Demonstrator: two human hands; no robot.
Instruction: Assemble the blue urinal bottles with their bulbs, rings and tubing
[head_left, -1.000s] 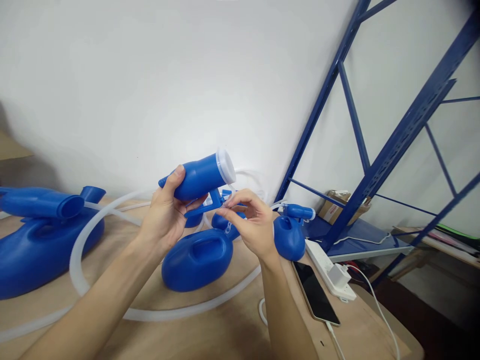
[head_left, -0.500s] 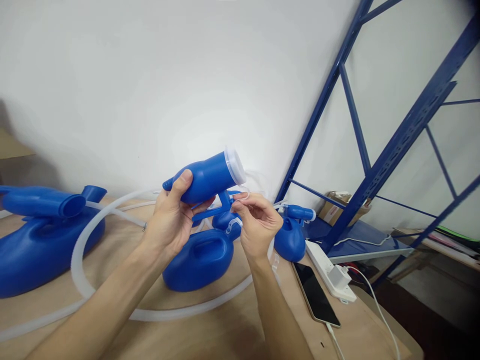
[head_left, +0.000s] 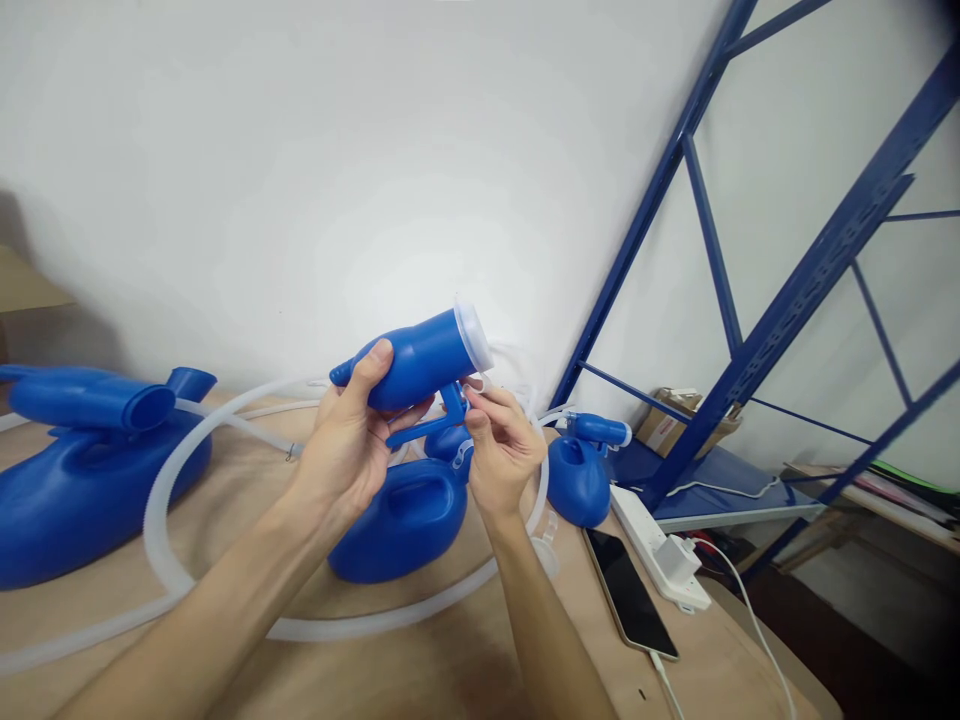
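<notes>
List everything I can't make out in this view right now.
All in the head view:
- Strap end: the right hand covers where the clear strap meets the blue hooked arm.
- Lower near side of the blue spout piece: behind the left hand.
- Large blue bottle: cut off by the left edge.
- Cardboard box: label print too small.
- Phone cable: runs out past the bottom edge.
</notes>
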